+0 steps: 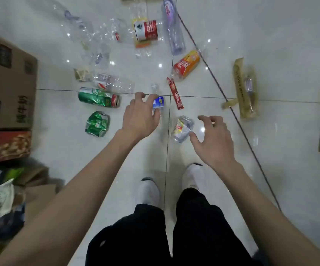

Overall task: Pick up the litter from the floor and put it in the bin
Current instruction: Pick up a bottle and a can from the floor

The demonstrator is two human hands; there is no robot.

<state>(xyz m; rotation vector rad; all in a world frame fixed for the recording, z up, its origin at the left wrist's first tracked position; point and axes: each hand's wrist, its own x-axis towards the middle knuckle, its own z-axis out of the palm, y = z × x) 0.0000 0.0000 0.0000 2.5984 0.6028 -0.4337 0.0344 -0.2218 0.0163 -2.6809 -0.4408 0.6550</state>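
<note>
White floor tiles lay strewn with litter. Left hand curled over a clear bottle with a blue label, fingers touching it; whether it gripped could not be told. Right hand hung open just right of a crushed cup. Two green cans lay left of the bottle, a red sachet just right. Boxes stood at far left.

Legible text on the floor litter

Chinese characters "纯牛奶" are printed on the side of the cardboard box; "NESCAFÉ" can just be made out on the red sachet. Other labels are too blurred to be read.
</note>
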